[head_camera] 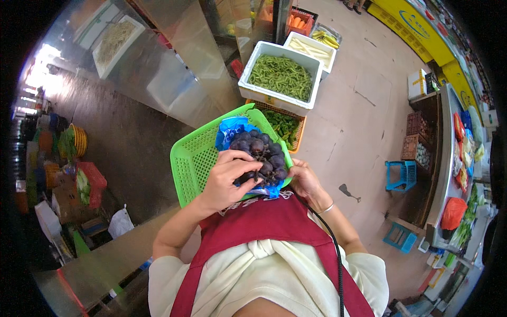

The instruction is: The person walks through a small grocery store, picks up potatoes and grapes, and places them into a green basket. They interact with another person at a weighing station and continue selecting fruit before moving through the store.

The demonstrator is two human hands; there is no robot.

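A bunch of dark purple grapes point(273, 160) rests on blue printed wrapping point(229, 128) in the right part of a light-green perforated plastic basket point(190, 170). My left hand point(229, 178) reaches over the basket, thumb and fingers pinching at the front-left of the bunch; exactly which grape or stem lies between the fingertips is partly hidden. With my right hand point(305, 178) I grip the basket's right rim, close against my dark-red apron point(261, 226). The basket's left part shows bare mesh.
Beyond the basket stands a white foam box of green pods point(281, 75), above an orange crate of leafy greens point(283, 125). A glass panel point(166, 71) slants along the left. Blue stools point(401, 175) and a metal-edged counter point(447, 158) line the right, across the tiled floor point(356, 130).
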